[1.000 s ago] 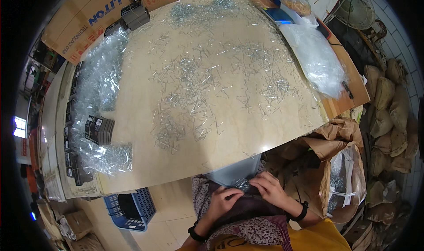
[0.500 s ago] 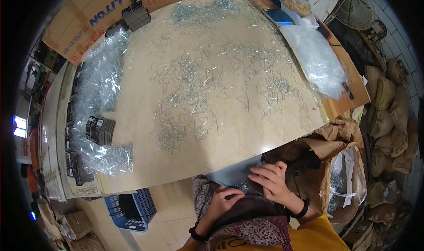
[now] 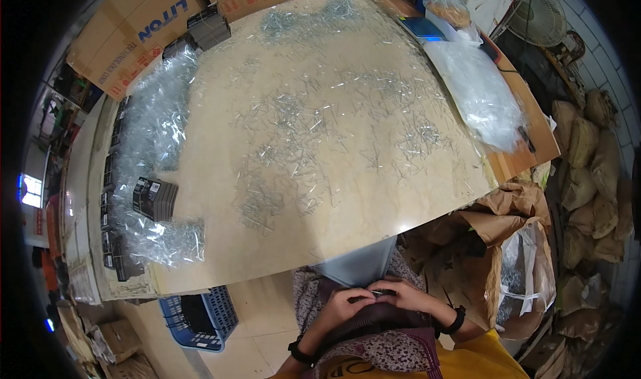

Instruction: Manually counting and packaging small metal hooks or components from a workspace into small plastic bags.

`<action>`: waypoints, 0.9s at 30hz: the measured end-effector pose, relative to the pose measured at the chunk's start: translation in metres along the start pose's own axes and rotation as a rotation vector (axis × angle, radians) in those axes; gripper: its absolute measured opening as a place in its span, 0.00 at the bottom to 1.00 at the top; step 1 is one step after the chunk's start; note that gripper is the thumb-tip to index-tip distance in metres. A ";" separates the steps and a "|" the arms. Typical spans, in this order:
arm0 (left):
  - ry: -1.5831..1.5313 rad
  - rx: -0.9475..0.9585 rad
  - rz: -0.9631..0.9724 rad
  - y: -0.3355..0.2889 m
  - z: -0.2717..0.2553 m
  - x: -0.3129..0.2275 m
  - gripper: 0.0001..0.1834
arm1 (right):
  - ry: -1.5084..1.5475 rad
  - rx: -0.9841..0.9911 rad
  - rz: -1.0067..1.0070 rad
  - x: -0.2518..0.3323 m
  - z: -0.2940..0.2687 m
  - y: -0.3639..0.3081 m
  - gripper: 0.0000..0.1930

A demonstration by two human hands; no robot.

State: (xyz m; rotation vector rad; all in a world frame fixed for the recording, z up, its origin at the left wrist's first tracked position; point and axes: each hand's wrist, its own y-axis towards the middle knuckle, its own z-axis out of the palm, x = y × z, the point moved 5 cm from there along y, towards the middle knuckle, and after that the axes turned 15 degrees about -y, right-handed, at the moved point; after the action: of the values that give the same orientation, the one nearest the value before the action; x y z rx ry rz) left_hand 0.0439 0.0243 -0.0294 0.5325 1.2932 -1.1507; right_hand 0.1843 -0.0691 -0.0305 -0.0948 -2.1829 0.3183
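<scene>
Over my lap, my left hand (image 3: 348, 305) and my right hand (image 3: 408, 296) meet with fingertips pinched together. Between them glints a small bunch of thin metal pieces (image 3: 379, 292), mostly covered by the fingers. Just beyond the hands, a grey-blue tray (image 3: 360, 262) rests on my lap, its far part under the table's front edge. Many thin, bent metal pins (image 3: 294, 125) lie scattered in loose patches across the pale tabletop (image 3: 360, 212).
Clear plastic bags (image 3: 157, 125) and stacked dark cards (image 3: 155, 199) line the table's left side. At right lie more plastic bags (image 3: 477, 92) and a small scale (image 3: 422, 28). A lined paper sack (image 3: 494, 272) stands beside me; a blue basket (image 3: 200, 319) sits on the floor.
My right hand has come down and left from over the tray to meet my left hand. The left hand has shifted slightly right. More of the tray's inside now shows.
</scene>
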 end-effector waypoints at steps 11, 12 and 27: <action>-0.214 0.001 -0.112 -0.020 -0.004 -0.031 0.32 | 0.058 -0.010 -0.089 0.025 -0.037 -0.004 0.17; -0.236 -0.046 -0.019 -0.020 -0.006 -0.040 0.39 | 0.161 -0.046 -0.113 0.034 -0.044 -0.001 0.18; -0.317 -0.243 -0.050 -0.003 -0.038 -0.067 0.28 | 0.244 -0.476 -0.103 0.091 -0.105 0.048 0.06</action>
State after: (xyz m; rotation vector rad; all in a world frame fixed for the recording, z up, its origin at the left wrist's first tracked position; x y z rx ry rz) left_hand 0.0321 0.0794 0.0240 0.1323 1.1533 -1.0523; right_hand 0.2121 0.0140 0.0873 -0.2697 -1.9709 -0.2637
